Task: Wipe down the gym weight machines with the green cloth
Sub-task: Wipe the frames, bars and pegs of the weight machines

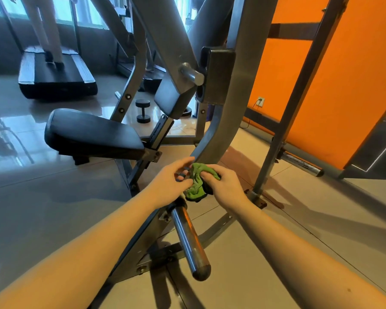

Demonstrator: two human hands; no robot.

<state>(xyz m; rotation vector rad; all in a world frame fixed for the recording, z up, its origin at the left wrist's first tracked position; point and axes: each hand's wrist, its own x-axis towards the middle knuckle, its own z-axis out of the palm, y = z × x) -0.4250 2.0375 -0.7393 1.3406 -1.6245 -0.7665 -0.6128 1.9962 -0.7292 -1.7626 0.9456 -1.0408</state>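
Note:
A crumpled green cloth (196,182) sits between my two hands, low in front of the grey weight machine (230,101). My right hand (224,186) grips the cloth from the right, fingers curled over it. My left hand (172,181) pinches the cloth's left edge with thumb and fingertips. The cloth hangs just above the base of the machine's steel weight peg (189,237), which points toward me. The curved grey upright rises right behind the cloth.
The machine's black padded seat (91,134) stands to the left. A dumbbell (142,110) lies on the floor behind it. A treadmill (54,74) with a person's legs on it is at the back left. An orange wall (343,74) and another frame (283,139) are on the right.

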